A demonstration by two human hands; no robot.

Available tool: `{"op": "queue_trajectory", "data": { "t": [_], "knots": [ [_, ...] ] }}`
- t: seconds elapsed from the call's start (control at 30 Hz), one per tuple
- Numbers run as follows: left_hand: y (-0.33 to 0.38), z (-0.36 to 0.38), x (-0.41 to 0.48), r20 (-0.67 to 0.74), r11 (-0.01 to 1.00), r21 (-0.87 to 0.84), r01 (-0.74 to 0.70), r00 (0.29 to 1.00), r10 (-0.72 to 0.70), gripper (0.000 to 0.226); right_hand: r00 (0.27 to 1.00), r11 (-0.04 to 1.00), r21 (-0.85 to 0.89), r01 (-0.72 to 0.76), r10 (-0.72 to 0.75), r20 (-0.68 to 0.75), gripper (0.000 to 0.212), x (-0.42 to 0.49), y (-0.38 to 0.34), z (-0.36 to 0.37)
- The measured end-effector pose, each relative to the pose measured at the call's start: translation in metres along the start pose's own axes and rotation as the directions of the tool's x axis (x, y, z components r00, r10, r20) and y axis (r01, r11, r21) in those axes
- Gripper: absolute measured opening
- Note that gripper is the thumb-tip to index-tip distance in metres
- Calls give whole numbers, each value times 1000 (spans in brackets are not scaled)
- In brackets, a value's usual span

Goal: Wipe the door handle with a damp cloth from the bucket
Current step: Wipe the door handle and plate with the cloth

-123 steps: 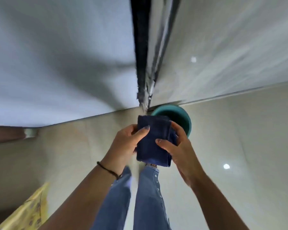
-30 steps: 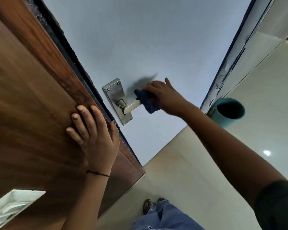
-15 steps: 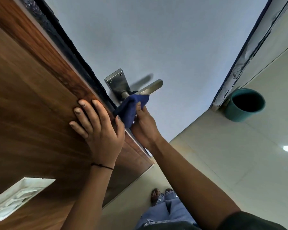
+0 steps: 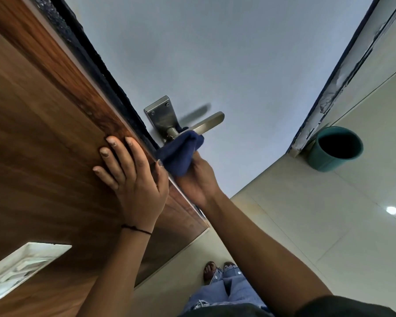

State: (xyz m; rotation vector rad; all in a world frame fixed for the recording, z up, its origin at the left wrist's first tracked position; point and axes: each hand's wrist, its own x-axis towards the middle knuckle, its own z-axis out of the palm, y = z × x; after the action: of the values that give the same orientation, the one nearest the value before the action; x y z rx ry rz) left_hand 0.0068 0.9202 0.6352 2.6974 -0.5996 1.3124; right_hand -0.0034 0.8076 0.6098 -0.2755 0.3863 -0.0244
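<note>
A metal lever door handle (image 4: 207,121) on a steel backplate (image 4: 161,116) sticks out from the grey door face. My right hand (image 4: 198,179) is shut on a dark blue cloth (image 4: 180,153), bunched against the underside of the lever close to its neck. My left hand (image 4: 130,172) lies flat with spread fingers on the brown wooden face of the door (image 4: 44,143), thumb at the door's edge. A teal bucket (image 4: 335,148) stands on the floor at the right, by the frame's foot.
The dark door edge (image 4: 101,62) runs diagonally between the wooden and grey faces. A worn door frame (image 4: 343,72) rises at the right. A white switch plate (image 4: 21,264) sits at the lower left. Below are pale floor tiles (image 4: 306,225) and my feet (image 4: 217,269).
Four seconds ago both hands held the cloth over the bucket. Since one second ago my right hand has slid the cloth from the lever's tip to its base; the left hand stays on the door.
</note>
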Motion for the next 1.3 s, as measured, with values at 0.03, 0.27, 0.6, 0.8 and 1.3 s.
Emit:
{"op": "queue_trajectory", "data": {
  "t": [0.03, 0.27, 0.6, 0.8, 1.3],
  "knots": [
    [0, 0, 0, 1, 1000, -10, 2, 1000, -2, 72, 1000, 1000, 11, -29, 29, -12, 29, 2, 2, -5],
    [-2, -1, 0, 1, 998, -60, 2, 1000, -2, 85, 976, 978, -119, 173, -187, -116, 57, 19, -76, -8],
    [-2, 0, -1, -9, 998, -58, -13, 1000, 12, 87, 603, 47, -874, 483, -742, 293, 33, 1, -125, -3],
    [-2, -1, -1, -11, 998, -54, -13, 1000, 13, 88, 618, -794, -506, 338, -219, 755, 54, -1, -50, 8],
    [-12, -2, -4, 1, 997, -42, -58, 998, 58, 89, 760, -883, -372, 288, -26, 649, 48, 2, -102, 31]
  ]
}}
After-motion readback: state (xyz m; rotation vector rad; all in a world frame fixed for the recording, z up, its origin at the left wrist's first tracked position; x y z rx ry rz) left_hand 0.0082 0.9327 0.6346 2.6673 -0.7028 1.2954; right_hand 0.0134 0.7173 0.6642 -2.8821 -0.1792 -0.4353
